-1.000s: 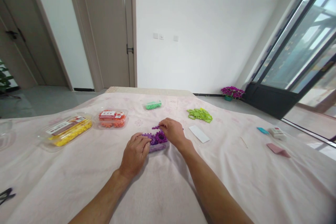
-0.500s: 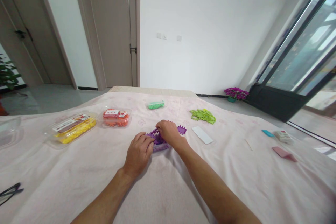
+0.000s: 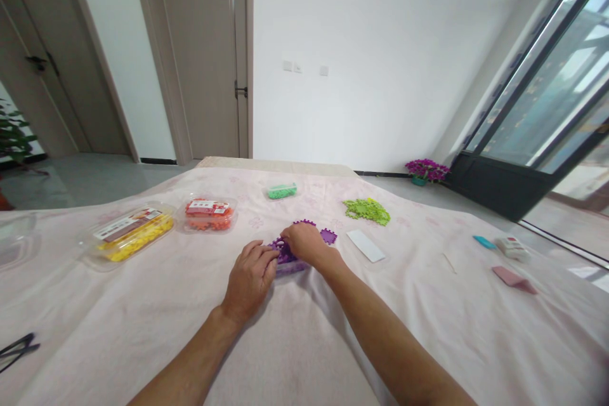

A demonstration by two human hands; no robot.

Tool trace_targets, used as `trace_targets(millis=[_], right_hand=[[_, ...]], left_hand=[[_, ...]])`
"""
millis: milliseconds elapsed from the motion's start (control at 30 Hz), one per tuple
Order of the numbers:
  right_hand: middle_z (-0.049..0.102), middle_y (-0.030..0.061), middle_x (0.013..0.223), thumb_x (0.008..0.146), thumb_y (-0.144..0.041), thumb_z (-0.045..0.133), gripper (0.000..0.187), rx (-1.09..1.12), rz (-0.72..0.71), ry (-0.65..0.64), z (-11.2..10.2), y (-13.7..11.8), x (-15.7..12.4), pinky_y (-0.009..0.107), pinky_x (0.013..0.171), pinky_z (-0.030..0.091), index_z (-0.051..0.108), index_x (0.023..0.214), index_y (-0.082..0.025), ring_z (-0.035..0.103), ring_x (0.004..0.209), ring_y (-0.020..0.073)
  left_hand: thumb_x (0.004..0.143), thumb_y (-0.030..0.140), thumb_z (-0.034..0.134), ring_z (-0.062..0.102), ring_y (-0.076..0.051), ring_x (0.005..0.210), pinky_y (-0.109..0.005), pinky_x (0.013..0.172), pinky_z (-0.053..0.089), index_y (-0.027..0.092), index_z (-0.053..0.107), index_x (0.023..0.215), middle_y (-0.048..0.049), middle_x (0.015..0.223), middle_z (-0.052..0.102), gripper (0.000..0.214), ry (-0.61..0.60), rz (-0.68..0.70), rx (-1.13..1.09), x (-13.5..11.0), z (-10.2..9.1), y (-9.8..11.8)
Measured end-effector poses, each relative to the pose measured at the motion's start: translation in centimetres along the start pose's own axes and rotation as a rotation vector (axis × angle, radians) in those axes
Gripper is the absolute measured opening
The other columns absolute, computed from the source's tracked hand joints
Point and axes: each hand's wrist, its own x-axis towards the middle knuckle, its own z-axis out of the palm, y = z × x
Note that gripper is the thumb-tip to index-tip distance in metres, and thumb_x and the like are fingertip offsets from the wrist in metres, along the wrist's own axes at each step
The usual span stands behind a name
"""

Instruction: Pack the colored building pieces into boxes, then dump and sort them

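A small clear plastic box of purple toothed pieces lies before me on the cloth. My left hand is closed round the box's left side, fingertips at the rim. Over its right side bends my right hand, its fingers closed down among the purple pieces; the fingertips are largely hidden. Just beyond the right hand, a flat purple toothed piece lies on the cloth, and more purple edging shows behind the knuckles.
Clear boxes hold yellow pieces, orange pieces and green pieces. Lime-green pieces lie heaped beyond a white card. Rightward are a blue item, a white box and a pink cloth. Black-framed glasses lie left.
My right hand has shifted slightly down and left over the box, and more purple edging shows behind it. The left hand keeps its place at the box.
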Motion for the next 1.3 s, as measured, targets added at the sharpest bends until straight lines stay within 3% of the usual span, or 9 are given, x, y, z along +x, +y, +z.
trace_targets(millis=[100, 300, 500, 633, 767, 933, 1033, 1167, 1300], right_hand=[[0.079, 0.0096, 0.107, 0.096, -0.016, 0.050, 0.031, 0.097, 0.027, 0.078, 0.1, 0.8, -0.3, 0.031, 0.090, 0.051, 0.079, 0.106, -0.023, 0.073, 0.104, 0.0243], [0.076, 0.0042, 0.122, 0.098, -0.022, 0.051, 0.033, 0.407, 0.259, 0.471, 2.0, 5.7, -1.5, 0.028, 0.102, 0.049, 0.075, 0.121, -0.023, 0.070, 0.112, 0.0185], [0.073, 0.0076, 0.126, 0.096, -0.018, 0.047, 0.038, 0.321, 0.545, 0.386, 5.6, 9.9, -3.1, 0.031, 0.106, 0.045, 0.072, 0.125, -0.020, 0.064, 0.120, 0.0217], [0.067, 0.0140, 0.134, 0.098, -0.028, 0.053, 0.045, 0.209, 0.482, 0.258, 7.1, 9.5, -3.2, 0.033, 0.109, 0.038, 0.061, 0.140, -0.015, 0.058, 0.127, 0.0250], [0.069, 0.0149, 0.127, 0.095, -0.033, 0.059, 0.044, 0.154, 0.469, 0.205, 7.5, 8.6, -3.3, 0.035, 0.104, 0.040, 0.063, 0.136, -0.017, 0.060, 0.119, 0.0268], [0.071, 0.0146, 0.122, 0.093, -0.036, 0.062, 0.044, 0.230, 0.519, 0.290, 7.5, 9.0, -3.4, 0.035, 0.103, 0.042, 0.066, 0.132, -0.016, 0.062, 0.116, 0.0268], [0.073, 0.0129, 0.121, 0.091, -0.039, 0.064, 0.046, 0.452, 0.543, 0.403, 6.9, 9.3, -3.0, 0.035, 0.100, 0.048, 0.066, 0.131, -0.016, 0.066, 0.111, 0.0247], [0.076, 0.0093, 0.114, 0.087, -0.039, 0.068, 0.046, 0.785, 0.362, 0.541, 4.5, 8.6, -2.4, 0.036, 0.095, 0.054, 0.067, 0.128, -0.017, 0.071, 0.101, 0.0208], [0.077, 0.0079, 0.114, 0.083, -0.035, 0.074, 0.040, 0.832, 0.101, 0.441, 2.2, 6.7, -2.4, 0.036, 0.094, 0.055, 0.072, 0.120, -0.019, 0.072, 0.100, 0.0207]], left_hand=[[0.099, 0.021, 0.050, 0.056, -0.028, 0.119, -0.053, 0.107, 0.051, 0.019, 0.075, 0.107, -0.0076, 0.107, 0.074, 0.026, -0.011, 0.003, 0.008, 0.0, 0.0, 0.0], [0.098, 0.021, 0.051, 0.057, -0.028, 0.118, -0.053, 0.105, 0.051, 0.021, 0.074, 0.106, -0.0068, 0.107, 0.074, 0.025, -0.015, -0.004, 0.021, -0.1, -0.1, 0.1], [0.099, 0.020, 0.049, 0.058, -0.026, 0.114, -0.051, 0.106, 0.049, 0.021, 0.072, 0.100, -0.0065, 0.103, 0.072, 0.022, -0.011, 0.011, 0.018, 0.1, -0.2, 0.3], [0.099, 0.020, 0.049, 0.058, -0.026, 0.114, -0.051, 0.105, 0.049, 0.022, 0.071, 0.101, -0.0067, 0.103, 0.071, 0.022, -0.005, 0.009, 0.018, 0.1, -0.2, 0.4], [0.100, 0.021, 0.049, 0.058, -0.025, 0.114, -0.051, 0.106, 0.049, 0.022, 0.071, 0.100, -0.0063, 0.104, 0.071, 0.022, 0.002, 0.005, 0.014, 0.1, -0.3, 0.6], [0.099, 0.021, 0.049, 0.058, -0.026, 0.117, -0.050, 0.106, 0.049, 0.023, 0.071, 0.100, -0.0059, 0.103, 0.071, 0.022, 0.014, -0.001, 0.012, 0.0, -0.2, 0.5], [0.099, 0.021, 0.049, 0.058, -0.026, 0.117, -0.050, 0.106, 0.049, 0.023, 0.071, 0.101, -0.0057, 0.103, 0.071, 0.023, 0.002, 0.002, 0.007, 0.0, -0.2, 0.3], [0.098, 0.022, 0.049, 0.058, -0.027, 0.117, -0.051, 0.106, 0.049, 0.024, 0.072, 0.102, -0.0059, 0.104, 0.071, 0.023, -0.003, -0.004, 0.000, -0.1, -0.2, 0.2], [0.098, 0.022, 0.049, 0.057, -0.028, 0.120, -0.052, 0.106, 0.050, 0.023, 0.073, 0.102, -0.0066, 0.106, 0.072, 0.024, -0.006, -0.014, 0.000, -0.1, -0.2, 0.2]])
